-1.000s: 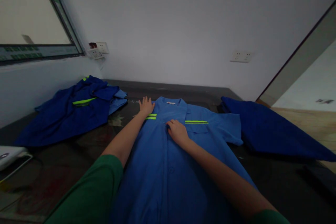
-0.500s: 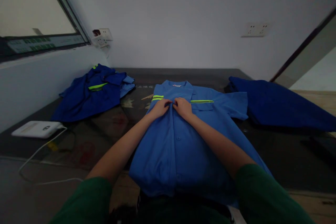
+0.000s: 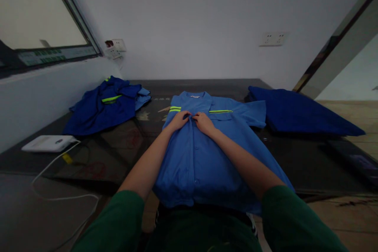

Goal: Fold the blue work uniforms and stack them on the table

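A light blue short-sleeved shirt [image 3: 224, 157] with yellow-green stripes lies front up on the dark table [image 3: 295, 165], its collar toward the wall and its hem hanging at the near edge. My left hand [image 3: 180, 119] pinches the front placket at chest height. Close beside it, my right hand [image 3: 203, 121] pinches the same placket from the other side. The fingertips nearly meet, and the bit of cloth or button between them is too small to tell. Buttons show lower down the front.
Crumpled dark blue clothing [image 3: 118, 106] lies at the left, behind a white device [image 3: 49, 143] with a white cable. A folded dark blue cloth [image 3: 301, 112] is at the right, with a dark flat object [image 3: 354, 159] nearer. Behind the table stands a wall with sockets [image 3: 273, 39].
The camera view has shifted slightly, so the sockets and the dark blue cloth at the right appear further left. Both hands remain pinched at the placket.
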Action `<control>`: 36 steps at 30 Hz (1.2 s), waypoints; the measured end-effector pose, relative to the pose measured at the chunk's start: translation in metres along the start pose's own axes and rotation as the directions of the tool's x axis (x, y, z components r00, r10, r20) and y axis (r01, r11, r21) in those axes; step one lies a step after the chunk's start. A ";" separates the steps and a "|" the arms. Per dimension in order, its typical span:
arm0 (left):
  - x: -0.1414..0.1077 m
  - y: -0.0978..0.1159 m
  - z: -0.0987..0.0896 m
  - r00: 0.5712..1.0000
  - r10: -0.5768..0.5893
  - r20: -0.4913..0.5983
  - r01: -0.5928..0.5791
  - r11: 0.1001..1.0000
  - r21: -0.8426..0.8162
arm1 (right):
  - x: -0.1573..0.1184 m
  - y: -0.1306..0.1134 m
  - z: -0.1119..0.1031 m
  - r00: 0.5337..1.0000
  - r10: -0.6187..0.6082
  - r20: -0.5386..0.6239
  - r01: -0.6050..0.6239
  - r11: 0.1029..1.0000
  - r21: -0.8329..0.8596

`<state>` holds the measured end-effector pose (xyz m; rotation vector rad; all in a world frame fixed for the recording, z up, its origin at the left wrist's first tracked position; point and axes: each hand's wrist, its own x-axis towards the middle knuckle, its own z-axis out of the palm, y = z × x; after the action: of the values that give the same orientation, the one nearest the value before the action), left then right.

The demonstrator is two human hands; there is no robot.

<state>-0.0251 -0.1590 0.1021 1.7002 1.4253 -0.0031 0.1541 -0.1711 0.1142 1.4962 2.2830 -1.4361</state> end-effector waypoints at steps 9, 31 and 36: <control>-0.002 0.001 -0.001 0.997 -0.022 -0.071 0.022 1.000 0.004 | -0.011 -0.001 0.000 0.994 0.043 -0.099 -0.049 0.997 -0.065; 0.000 0.002 0.000 0.984 -0.080 -0.162 0.067 0.994 -0.084 | 0.004 0.005 -0.013 0.981 0.037 -0.190 -0.085 0.964 -0.253; -0.001 0.001 -0.002 0.980 -0.095 -0.173 0.077 0.991 -0.108 | 0.010 0.009 -0.017 0.984 -0.012 -0.176 -0.042 0.951 -0.305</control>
<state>-0.0259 -0.1587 0.1042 1.5872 1.6028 0.1746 0.1627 -0.1513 0.1131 1.5891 2.4459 -0.9174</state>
